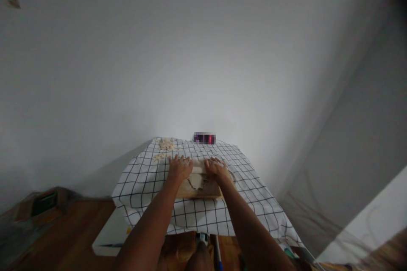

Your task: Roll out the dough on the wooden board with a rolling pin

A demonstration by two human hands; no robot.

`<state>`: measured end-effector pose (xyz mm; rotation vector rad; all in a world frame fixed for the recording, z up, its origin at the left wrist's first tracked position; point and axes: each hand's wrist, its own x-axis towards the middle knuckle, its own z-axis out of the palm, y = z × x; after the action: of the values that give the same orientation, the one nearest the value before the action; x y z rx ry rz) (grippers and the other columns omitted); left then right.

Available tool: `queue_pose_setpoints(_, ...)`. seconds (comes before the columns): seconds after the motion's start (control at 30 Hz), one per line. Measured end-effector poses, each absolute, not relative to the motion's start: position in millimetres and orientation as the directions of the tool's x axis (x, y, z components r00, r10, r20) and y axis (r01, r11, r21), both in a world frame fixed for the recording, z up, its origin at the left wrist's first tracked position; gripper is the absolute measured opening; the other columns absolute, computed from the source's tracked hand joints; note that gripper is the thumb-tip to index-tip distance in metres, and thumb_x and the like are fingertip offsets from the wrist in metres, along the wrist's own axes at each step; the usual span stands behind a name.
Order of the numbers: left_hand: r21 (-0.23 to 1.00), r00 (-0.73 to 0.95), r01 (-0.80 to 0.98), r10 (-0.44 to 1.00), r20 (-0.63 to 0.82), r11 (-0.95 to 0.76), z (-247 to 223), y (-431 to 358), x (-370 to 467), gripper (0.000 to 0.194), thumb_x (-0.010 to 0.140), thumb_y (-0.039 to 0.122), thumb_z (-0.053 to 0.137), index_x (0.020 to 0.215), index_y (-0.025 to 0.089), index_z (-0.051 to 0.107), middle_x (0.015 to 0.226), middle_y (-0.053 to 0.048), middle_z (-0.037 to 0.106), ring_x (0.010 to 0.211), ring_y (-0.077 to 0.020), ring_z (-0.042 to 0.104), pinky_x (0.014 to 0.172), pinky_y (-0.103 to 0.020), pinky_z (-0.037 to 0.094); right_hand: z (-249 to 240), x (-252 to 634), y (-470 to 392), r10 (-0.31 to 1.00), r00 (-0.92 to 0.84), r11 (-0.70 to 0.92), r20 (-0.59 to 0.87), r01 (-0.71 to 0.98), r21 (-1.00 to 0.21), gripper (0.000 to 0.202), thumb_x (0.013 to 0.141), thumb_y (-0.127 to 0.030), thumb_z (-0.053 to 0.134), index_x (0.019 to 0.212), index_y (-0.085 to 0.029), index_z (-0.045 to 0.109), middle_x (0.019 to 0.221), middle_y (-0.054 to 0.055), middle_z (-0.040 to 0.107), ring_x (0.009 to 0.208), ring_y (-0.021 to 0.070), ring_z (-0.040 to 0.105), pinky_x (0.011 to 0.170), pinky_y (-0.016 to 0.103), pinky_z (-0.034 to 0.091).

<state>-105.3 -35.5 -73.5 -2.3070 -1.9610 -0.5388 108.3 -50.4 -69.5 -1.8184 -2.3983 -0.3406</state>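
A wooden board (pixel 213 190) lies on a checked cloth in front of me, with a thin, uneven sheet of pale dough (pixel 194 181) on it. Across the dough is a light-coloured rolling pin (pixel 199 170), visible between my hands. My left hand (pixel 180 167) rests on its left end, palm down, fingers stretched forward and apart. On the right end lies my right hand (pixel 217 167), also flat with extended fingers. Pale flour or dough marks the fingers. Both ends of the pin are hidden beneath my hands.
Cut dough pieces (pixel 165 145) lie at the back left of the white checked cloth (pixel 140 182). A blurred-out dark object (pixel 205 138) stands at the back edge against the white wall (pixel 203 72). An open box (pixel 44 205) sits on the floor at left.
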Motion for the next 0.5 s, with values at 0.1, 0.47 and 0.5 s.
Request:
queue_pose_setpoints(0.1,0.174,0.126,0.969,0.955,0.269,-0.177,-68.9,-21.5,-102.7,0.058,0.118,0.049,0.038,0.153,0.026,0.078,0.164,-0.016,0.072,0.163,-0.0485,0.051,0.132,-0.080,0.035,-76.5,113.2,-32.2,0.928,-0.283,0.257,0.243,0.957,0.132,0.037,0.118,-0.022,0.045,0.141,-0.027,0.073,0.150,0.018,0.078,0.150,0.0309,0.065,0.118,0.047,0.055)
queue_pose_setpoints(0.47,0.238,0.088,0.960,0.965,0.248,-0.149,-55.9,30.1,-96.3,0.063,0.120,0.052,0.033,0.142,0.021,0.083,0.149,-0.019,0.081,0.147,-0.0404,0.068,0.124,-0.063,0.049,-70.3,113.6,28.0,0.963,-0.184,0.171,0.198,0.982,0.084,0.043,0.121,-0.028,0.034,0.143,-0.023,0.071,0.148,0.020,0.075,0.137,0.0332,0.071,0.108,0.051,0.061)
queue_pose_setpoints(0.5,0.227,0.094,0.962,0.965,0.244,-0.151,-54.5,35.6,-96.0,0.064,0.120,0.051,0.032,0.141,0.019,0.083,0.146,-0.021,0.082,0.144,-0.0404,0.070,0.122,-0.062,0.051,-69.7,113.5,33.0,0.967,-0.181,0.169,0.182,0.983,0.078,0.043,0.121,-0.028,0.034,0.143,-0.023,0.071,0.148,0.020,0.075,0.137,0.0329,0.071,0.108,0.052,0.061)
